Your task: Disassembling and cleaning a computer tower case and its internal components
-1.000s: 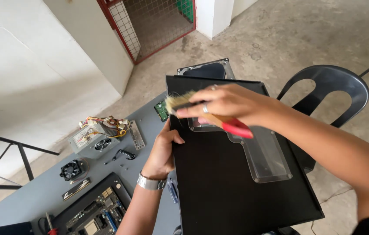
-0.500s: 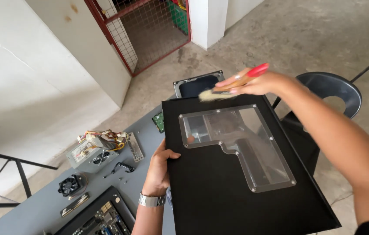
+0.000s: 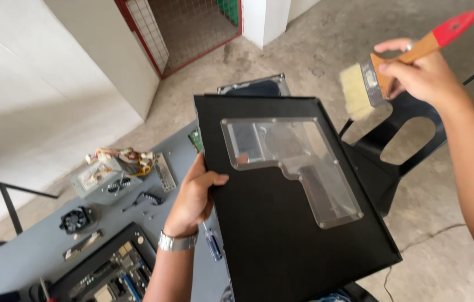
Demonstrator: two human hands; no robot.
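Looking down from the head view, a black computer case side panel [image 3: 287, 223] with a clear window is gripped at its left edge by the left hand [image 3: 195, 196], tilted above the grey worktop [image 3: 30, 251]. A paintbrush [image 3: 399, 61] with a red-tipped wooden handle is clenched in the right hand [image 3: 421, 72], raised clear of the panel over a black chair [image 3: 393, 151]. A power supply [image 3: 108, 170], a fan [image 3: 76, 219] and a motherboard [image 3: 108, 274] are laid on the worktop.

The right hand [image 3: 424, 75] has lifted the paintbrush [image 3: 385, 70] off the black panel [image 3: 287, 235] and swung it right, above the black chair [image 3: 393, 156].
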